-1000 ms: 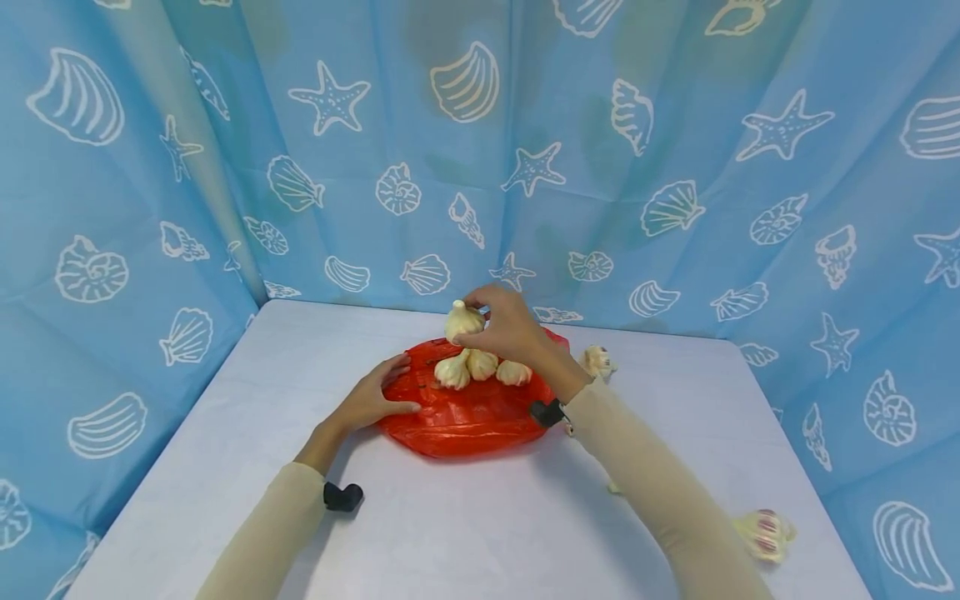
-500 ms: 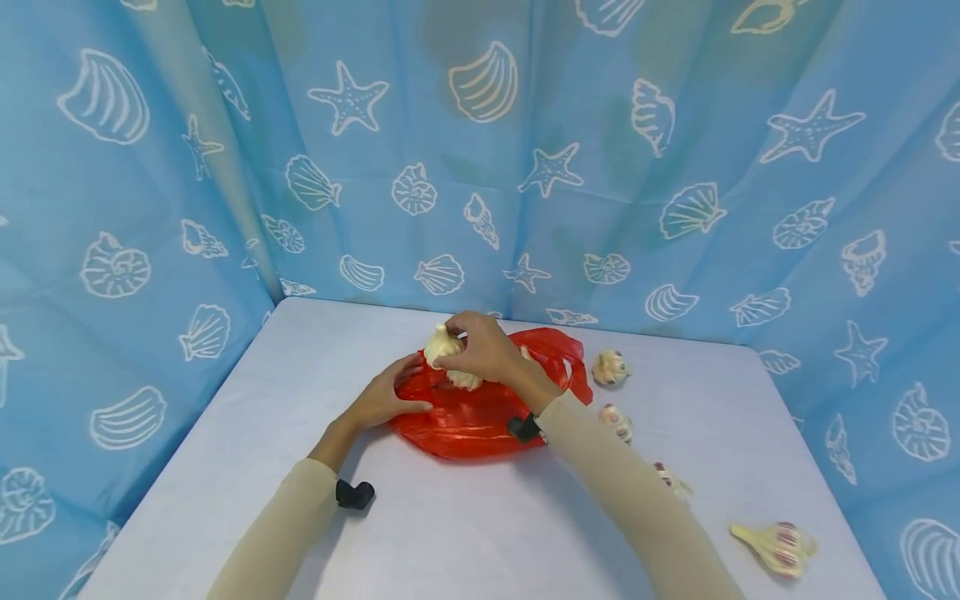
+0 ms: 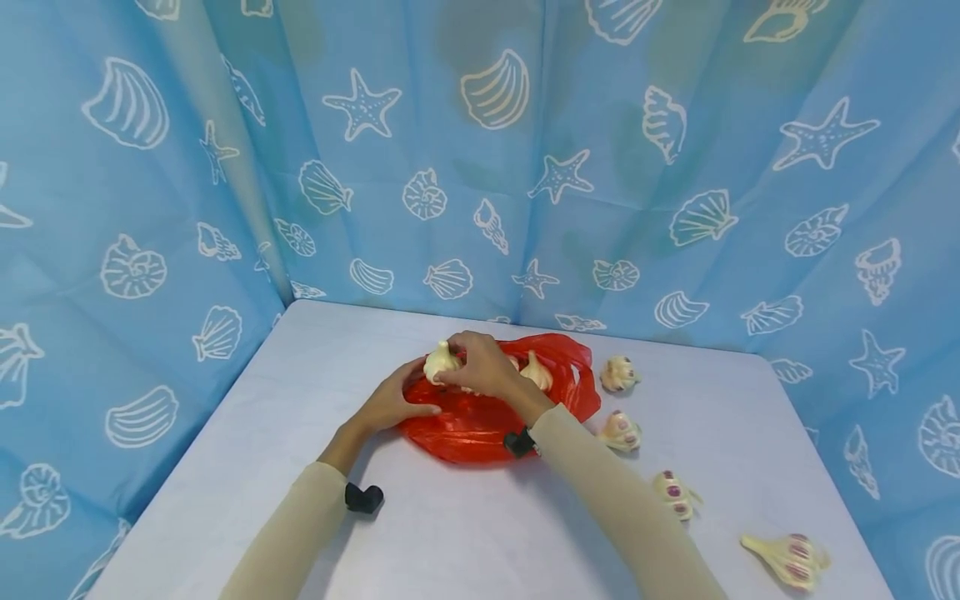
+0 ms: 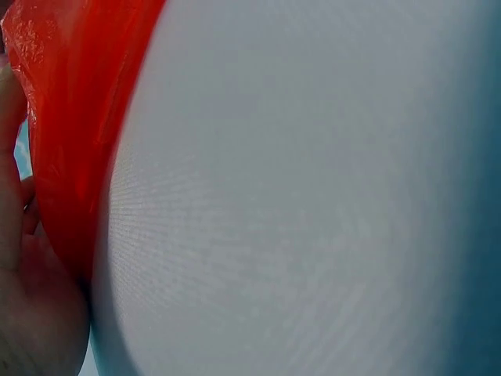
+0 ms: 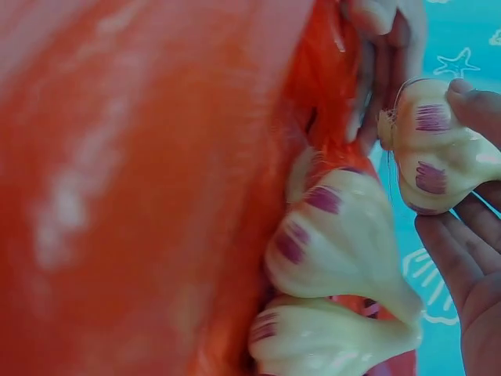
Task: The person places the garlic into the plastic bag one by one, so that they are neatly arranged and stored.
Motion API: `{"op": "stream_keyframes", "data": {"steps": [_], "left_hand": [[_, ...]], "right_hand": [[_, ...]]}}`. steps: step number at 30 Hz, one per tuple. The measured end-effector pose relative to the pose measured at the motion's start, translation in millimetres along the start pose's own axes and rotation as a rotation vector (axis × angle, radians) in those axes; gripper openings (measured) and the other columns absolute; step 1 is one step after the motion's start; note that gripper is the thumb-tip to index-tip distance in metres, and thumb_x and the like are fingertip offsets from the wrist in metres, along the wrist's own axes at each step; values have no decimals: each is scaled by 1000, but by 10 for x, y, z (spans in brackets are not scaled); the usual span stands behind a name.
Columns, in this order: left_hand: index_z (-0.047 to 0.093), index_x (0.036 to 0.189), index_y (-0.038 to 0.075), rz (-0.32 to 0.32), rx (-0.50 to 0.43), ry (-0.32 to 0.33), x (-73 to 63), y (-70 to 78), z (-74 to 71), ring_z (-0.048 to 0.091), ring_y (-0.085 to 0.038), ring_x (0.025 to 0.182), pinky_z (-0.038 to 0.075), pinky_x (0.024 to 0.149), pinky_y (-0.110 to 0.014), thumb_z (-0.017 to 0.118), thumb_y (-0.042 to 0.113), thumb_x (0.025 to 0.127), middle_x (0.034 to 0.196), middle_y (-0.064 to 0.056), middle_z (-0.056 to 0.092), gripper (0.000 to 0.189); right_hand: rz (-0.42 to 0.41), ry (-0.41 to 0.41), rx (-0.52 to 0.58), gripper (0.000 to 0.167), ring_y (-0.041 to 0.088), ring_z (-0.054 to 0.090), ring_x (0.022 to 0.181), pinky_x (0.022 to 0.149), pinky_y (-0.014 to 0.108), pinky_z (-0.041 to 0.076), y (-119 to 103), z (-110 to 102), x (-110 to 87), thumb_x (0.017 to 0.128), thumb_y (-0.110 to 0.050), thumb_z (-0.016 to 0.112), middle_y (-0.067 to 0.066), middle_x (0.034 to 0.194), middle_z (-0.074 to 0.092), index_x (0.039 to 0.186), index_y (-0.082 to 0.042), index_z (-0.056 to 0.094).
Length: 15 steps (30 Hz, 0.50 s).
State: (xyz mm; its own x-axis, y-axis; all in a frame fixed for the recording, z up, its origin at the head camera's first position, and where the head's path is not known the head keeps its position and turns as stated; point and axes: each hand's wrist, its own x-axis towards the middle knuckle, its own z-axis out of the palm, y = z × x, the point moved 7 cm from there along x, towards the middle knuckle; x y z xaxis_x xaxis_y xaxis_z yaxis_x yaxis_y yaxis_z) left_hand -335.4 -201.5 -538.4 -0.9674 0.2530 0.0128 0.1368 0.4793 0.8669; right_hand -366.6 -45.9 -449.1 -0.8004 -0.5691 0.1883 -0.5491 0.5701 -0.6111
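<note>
While my left hand (image 3: 386, 402) holds a red plastic bag (image 3: 465, 437) at its nine o'clock, my right hand (image 3: 483, 364) pinches a round, cream, purple-streaked garlic bulb (image 3: 440, 363) near its eleven.

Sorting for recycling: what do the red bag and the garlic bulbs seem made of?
Red bag: thin, glossy plastic film, judging by its creases and highlights. Garlic bulbs: possibly moulded plastic or foam, smooth and slightly shiny; painted-looking purple streaks suggest imitation.
</note>
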Motion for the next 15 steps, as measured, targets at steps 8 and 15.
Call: {"op": "stream_keyframes", "data": {"steps": [8, 15], "left_hand": [[33, 151, 26, 6, 23, 17, 19, 2, -35, 40, -22, 136, 42, 104, -48, 87, 43, 68, 150, 3, 40, 100], [33, 152, 20, 26, 14, 21, 10, -16, -30, 38, -23, 138, 35, 109, -49, 85, 43, 72, 152, -2, 38, 98]], "right_hand": [[11, 18, -24, 52, 13, 57, 91, 80, 27, 53, 31, 42, 4, 78, -38, 82, -2, 104, 64, 118, -9, 64], [13, 15, -49, 54, 13, 58, 95, 84, 28, 53, 11, 131, 17, 79, -38, 81, 1, 110, 64, 121, -8, 64]]}}
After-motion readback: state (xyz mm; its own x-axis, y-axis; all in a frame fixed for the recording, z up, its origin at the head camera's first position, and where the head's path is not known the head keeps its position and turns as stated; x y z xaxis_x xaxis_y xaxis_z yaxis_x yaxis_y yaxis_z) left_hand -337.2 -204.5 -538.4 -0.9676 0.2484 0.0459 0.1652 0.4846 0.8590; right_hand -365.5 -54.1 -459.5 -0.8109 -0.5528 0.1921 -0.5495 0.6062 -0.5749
